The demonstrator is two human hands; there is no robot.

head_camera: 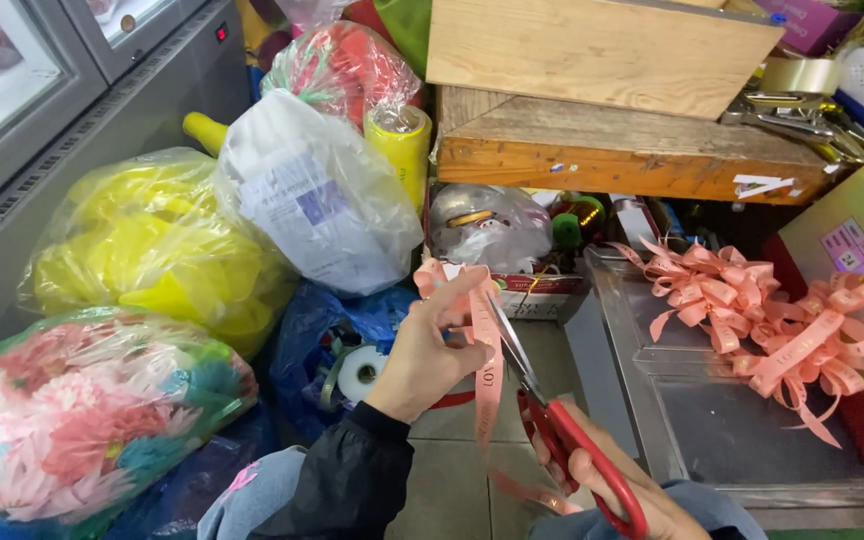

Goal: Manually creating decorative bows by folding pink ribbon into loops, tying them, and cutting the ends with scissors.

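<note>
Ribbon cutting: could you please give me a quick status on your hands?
Left hand pinches pink ribbon upright. Right hand grips red scissors, blades open at the ribbon. Finished bows on metal table. Nothing in the way.

Grey steel tabletop (pixel 712 430), lower right: pile of finished pink ribbon bows (pixel 762 320) lies on it. Tiled floor (pixel 452 480), left: clear plastic bags of yellow goods (pixel 152 245), pink artificial flowers (pixel 82 410) and white paper (pixel 317 200), packed touching.
</note>
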